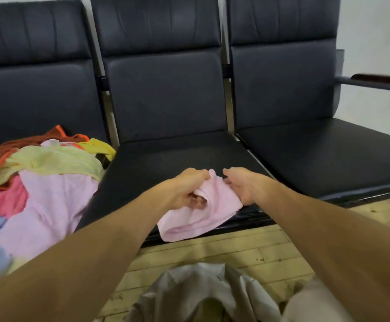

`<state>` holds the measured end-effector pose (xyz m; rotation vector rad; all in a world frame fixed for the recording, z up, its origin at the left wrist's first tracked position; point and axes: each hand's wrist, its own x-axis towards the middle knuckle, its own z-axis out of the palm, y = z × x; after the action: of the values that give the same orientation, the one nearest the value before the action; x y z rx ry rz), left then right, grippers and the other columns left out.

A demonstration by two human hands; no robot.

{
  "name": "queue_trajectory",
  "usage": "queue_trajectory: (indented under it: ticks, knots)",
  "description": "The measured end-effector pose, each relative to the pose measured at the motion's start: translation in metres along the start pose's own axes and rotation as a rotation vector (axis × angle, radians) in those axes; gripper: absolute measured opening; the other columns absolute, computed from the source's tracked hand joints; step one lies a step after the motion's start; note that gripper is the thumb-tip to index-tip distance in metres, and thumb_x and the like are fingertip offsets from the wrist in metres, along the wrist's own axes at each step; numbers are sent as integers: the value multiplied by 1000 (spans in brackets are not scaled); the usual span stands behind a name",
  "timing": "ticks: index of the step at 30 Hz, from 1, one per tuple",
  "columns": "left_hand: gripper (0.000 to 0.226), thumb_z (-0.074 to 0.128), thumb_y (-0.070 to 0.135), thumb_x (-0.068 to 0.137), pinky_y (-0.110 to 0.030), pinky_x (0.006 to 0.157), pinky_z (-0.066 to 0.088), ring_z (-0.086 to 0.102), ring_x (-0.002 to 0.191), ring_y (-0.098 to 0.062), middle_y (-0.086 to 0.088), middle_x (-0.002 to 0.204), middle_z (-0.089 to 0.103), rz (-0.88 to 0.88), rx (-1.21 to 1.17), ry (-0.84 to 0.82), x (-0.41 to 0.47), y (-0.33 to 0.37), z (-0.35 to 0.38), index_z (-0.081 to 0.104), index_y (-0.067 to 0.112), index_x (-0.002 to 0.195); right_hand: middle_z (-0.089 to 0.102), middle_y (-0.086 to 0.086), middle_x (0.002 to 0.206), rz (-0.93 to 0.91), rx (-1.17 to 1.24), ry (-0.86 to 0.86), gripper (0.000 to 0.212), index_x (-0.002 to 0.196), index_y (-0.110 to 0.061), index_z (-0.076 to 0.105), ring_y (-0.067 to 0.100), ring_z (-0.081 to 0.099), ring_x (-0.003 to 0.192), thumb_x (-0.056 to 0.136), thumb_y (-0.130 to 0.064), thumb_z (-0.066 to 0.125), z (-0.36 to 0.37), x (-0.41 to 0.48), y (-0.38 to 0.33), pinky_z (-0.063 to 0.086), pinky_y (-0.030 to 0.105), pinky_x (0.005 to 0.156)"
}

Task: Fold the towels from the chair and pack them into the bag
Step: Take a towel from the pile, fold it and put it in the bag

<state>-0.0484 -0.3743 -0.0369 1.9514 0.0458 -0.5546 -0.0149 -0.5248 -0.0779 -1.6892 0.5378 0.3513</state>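
- Plain white wall (375, 31) and a pale wood floor (236, 247), nothing fancy.
- Three black padded chairs (166, 94) in a row. The middle seat is the work spot.
- The towel pile (45, 187) is heaped on the left seat. I count roughly six colours (rust, yellow, pale green, lilac, hot pink, blue), but they're tangled, so no exact number.
- One grey bag (201, 291) sits slumped on the floor just below the seat edge. It looks floppy, so it'll probably need holding open.
- One pink towel (198, 217) droops over the middle seat's front edge. I'd guess it's soft, light and limp with zero stiffness. Grab it by the corners or top hem, since it'll sag anywhere else.
- Left hand (184, 189): fingers curled around the towel's top edge.
- Right hand (245, 184): pinching the same edge just beside it.
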Motion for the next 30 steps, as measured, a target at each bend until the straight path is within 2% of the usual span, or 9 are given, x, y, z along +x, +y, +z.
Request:
queue_trajectory:
  ticks: [2, 5, 10, 12, 14, 17, 21, 24, 30]
  knots:
    - [21, 43, 22, 97, -30, 52, 48, 48, 53, -19, -14, 78, 55, -29, -46, -161, -3, -6, -2, 52, 7, 108, 69, 16, 112, -7, 44, -39, 54, 112, -3, 63, 33, 65, 105, 101, -47, 34, 0, 1, 1, 51, 40, 91]
    - [30, 47, 19, 97, -29, 54, 49, 55, 60, -21, -14, 84, 62, 87, -120, -37, -3, -15, -18, 52, 7, 123, 70, 14, 105, -48, -22, -23, 56, 114, -7, 63, 33, 67, 97, 97, -55, 37, 7, 5, -1, 51, 44, 94]
    - [28, 38, 10, 96, -22, 72, 40, 51, 91, -10, 6, 98, 54, 283, 303, 407, -5, -58, -52, 66, 13, 102, 61, 9, 112, -268, -339, 99, 42, 117, -11, 56, 26, 59, 100, 92, -45, 56, 28, -7, 3, 47, 35, 86]
    - [22, 42, 10, 93, -21, 64, 37, 48, 80, -11, 5, 85, 52, 218, 303, 390, -2, -76, -63, 62, 11, 85, 62, 8, 111, -434, -386, 134, 34, 113, -9, 62, 25, 58, 99, 92, -36, 59, 36, -13, 0, 46, 34, 83]
    - [24, 42, 10, 87, -30, 62, 36, 43, 70, -18, 0, 68, 45, 172, 235, 368, 0, -81, -72, 47, 14, 64, 61, 5, 111, -547, -294, 76, 25, 112, -13, 62, 22, 58, 98, 93, -29, 58, 46, -25, -9, 45, 32, 77]
    - [26, 42, 13, 90, -36, 71, 40, 46, 78, -23, -5, 73, 47, 133, 5, 388, -6, -76, -75, 43, 18, 65, 61, 3, 116, -598, -140, -53, 29, 122, -14, 57, 19, 60, 100, 95, -26, 56, 59, -46, -25, 49, 31, 74]
    - [28, 46, 34, 98, -31, 70, 47, 58, 83, -20, -3, 89, 64, 61, -410, 213, -17, -70, -72, 61, 12, 105, 68, 5, 111, -626, 10, -176, 22, 113, -14, 63, 22, 66, 100, 95, -26, 58, 65, -64, -36, 55, 38, 83]
    - [39, 55, 44, 93, -38, 79, 52, 66, 98, -27, -8, 103, 72, 17, -726, -2, -27, -70, -76, 65, 14, 116, 71, 5, 112, -622, 127, -260, 25, 115, -14, 65, 24, 68, 103, 95, -26, 59, 61, -75, -40, 55, 41, 88]
    - [38, 59, 23, 88, -40, 87, 50, 64, 107, -27, -11, 115, 69, 135, -675, -151, -61, -79, -70, 60, 11, 124, 70, 8, 117, -543, 250, -283, 30, 123, -16, 63, 29, 67, 106, 95, -28, 57, 36, -90, -22, 52, 47, 93]
